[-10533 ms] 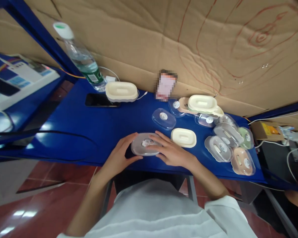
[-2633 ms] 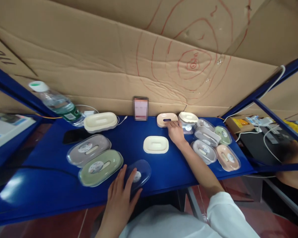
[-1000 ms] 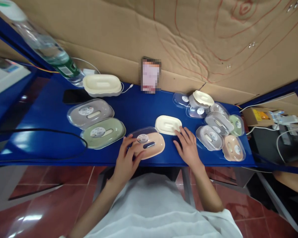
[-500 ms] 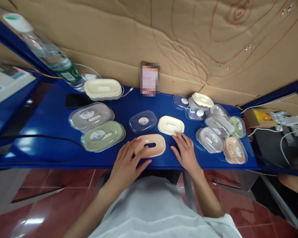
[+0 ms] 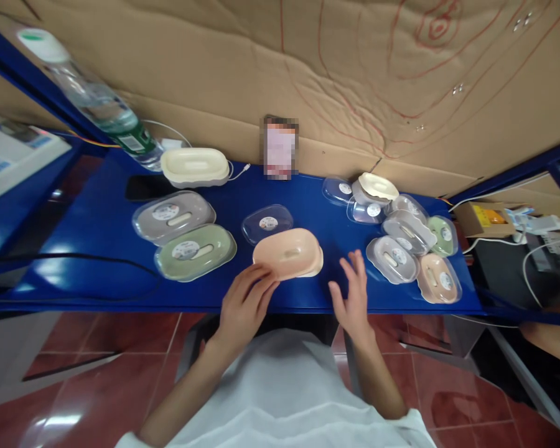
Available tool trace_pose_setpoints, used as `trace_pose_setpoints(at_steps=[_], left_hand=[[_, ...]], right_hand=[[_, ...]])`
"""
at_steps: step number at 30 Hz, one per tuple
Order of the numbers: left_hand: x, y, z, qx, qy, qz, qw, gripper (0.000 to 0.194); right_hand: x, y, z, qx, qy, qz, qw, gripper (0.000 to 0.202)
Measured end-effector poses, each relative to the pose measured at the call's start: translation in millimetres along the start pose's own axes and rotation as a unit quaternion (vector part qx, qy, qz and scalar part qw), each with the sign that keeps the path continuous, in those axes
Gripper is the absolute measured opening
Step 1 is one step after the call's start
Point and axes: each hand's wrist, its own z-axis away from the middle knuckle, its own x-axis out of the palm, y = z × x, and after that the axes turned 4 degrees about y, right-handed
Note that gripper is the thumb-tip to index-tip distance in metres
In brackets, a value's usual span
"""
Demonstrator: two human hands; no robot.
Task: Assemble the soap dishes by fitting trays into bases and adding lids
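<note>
My left hand [image 5: 246, 302] pinches the near left end of a peach oval cover [image 5: 303, 246]. The cover has a slot in its middle, with a pale cream surface showing through it. Beneath the cover, a cream oval piece [image 5: 318, 269] peeks out along the right and lower edge. Whether the two are pressed together I cannot tell. My right hand [image 5: 352, 292] is to the right of them, fingers apart and holding nothing. Just behind the cover lies a clear oval lid [image 5: 267, 224] with a round sticker.
Grey [image 5: 173, 216] and green [image 5: 196, 252] boxes under clear lids sit to the left. Several lidded boxes [image 5: 394, 258] cluster at the right. Toward the back stand a cream-topped box [image 5: 196, 167], a water bottle [image 5: 107, 115] and a blurred-out phone-like object [image 5: 280, 148].
My left hand has shifted the peach cover right, over the cream piece, which has come nearer to me. My right hand has let go of the cream piece and opened.
</note>
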Motion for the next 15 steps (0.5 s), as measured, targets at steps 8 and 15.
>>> trace_pose_setpoints(at_steps=[8,15], left_hand=[[26.5,-12.2,-1.8,0.009,-0.057,0.018,0.998,0.016],[24.2,-10.0,-10.9,0.032,-0.126,0.008,0.992,0.013]], right_hand=[[11.2,3.3,-26.5,-0.106,-0.101,0.02,0.989,0.063],[13.8,9.0,-29.8,-0.113,-0.072,0.009,0.991,0.035]])
